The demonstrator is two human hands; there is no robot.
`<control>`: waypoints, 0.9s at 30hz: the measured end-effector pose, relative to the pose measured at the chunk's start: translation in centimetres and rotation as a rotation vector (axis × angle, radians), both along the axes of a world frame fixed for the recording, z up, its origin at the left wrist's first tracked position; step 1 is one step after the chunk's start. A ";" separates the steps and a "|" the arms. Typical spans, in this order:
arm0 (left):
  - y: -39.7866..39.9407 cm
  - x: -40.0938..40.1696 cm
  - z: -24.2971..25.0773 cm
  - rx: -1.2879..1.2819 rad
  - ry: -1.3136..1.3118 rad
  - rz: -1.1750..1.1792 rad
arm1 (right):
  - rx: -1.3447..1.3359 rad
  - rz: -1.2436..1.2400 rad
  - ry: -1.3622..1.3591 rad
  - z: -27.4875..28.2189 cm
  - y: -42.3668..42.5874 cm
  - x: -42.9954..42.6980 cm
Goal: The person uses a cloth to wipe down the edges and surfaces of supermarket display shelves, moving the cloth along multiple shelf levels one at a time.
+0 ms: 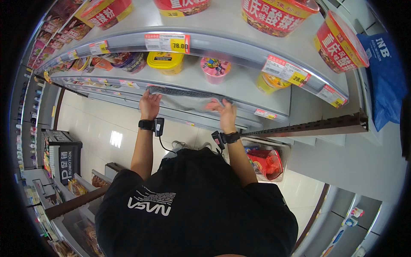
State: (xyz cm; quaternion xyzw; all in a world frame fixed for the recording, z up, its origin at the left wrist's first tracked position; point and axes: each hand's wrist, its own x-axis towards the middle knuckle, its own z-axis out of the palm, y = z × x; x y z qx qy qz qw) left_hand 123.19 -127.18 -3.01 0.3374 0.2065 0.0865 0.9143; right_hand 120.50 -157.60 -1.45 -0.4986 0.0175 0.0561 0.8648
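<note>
Stretched between both hands is a grey and white cloth [188,99], its dark grey face along the top edge. My left hand [150,104] pinches its left corner. At the other end, my right hand [224,110] grips the right corner between thumb and fingers. The cloth hangs at the front edge of a lower shelf [192,83]. Just above it on that shelf stand a yellow tub [165,62], a pink noodle cup [215,70] and a yellow cup [272,83] partly covered by the upper shelf's price tag.
Large red noodle bowls [276,16] stand on the upper shelf. Price tags line the shelf rail [224,53]. A basket [285,154] with red packages sits on the floor by my right arm. A blue bag [382,77] hangs at the right; a promotion bin [69,160] stands at the left.
</note>
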 end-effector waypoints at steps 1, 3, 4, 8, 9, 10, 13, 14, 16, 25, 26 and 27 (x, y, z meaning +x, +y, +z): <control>-1.2 0.1 0.6 0.002 0.021 -0.039 | 0.021 -0.042 -0.029 -0.4 -1.2 0.0; -4.1 -0.3 1.5 -0.022 -0.021 -0.113 | 0.039 -0.119 -0.009 -0.4 -4.0 -0.5; -5.6 -0.3 1.7 -0.007 -0.058 -0.173 | 0.029 -0.217 0.023 0.5 -5.6 -1.0; -12.3 -0.5 1.6 0.046 -0.148 -0.405 | -0.058 -0.503 0.056 0.4 -13.1 -2.3; -13.8 -0.7 1.4 0.075 -0.176 -0.491 | -0.078 -0.539 0.084 0.4 -15.0 -2.4; -15.2 -0.8 1.1 0.070 -0.173 -0.499 | -0.157 -0.624 0.103 1.4 -15.9 -2.6; -18.6 -1.2 1.0 0.091 -0.214 -0.650 | -0.307 -0.725 0.139 2.3 -18.3 -2.9; -19.3 -1.4 1.1 0.121 -0.212 -0.644 | -0.303 -0.716 0.130 2.1 -18.5 -2.8; -19.4 -1.3 1.1 0.170 -0.232 -0.653 | -0.269 -0.744 0.094 1.8 -18.1 -2.7; -17.3 -1.9 0.4 0.226 -0.209 -0.614 | -0.685 -1.106 0.079 -0.7 -16.7 -2.4; -17.2 -1.7 0.2 0.191 -0.261 -0.666 | -0.800 -1.167 0.064 -0.9 -16.6 -2.5; -17.4 -1.9 0.7 0.195 -0.261 -0.647 | -0.916 -1.232 0.049 -0.5 -16.2 -2.7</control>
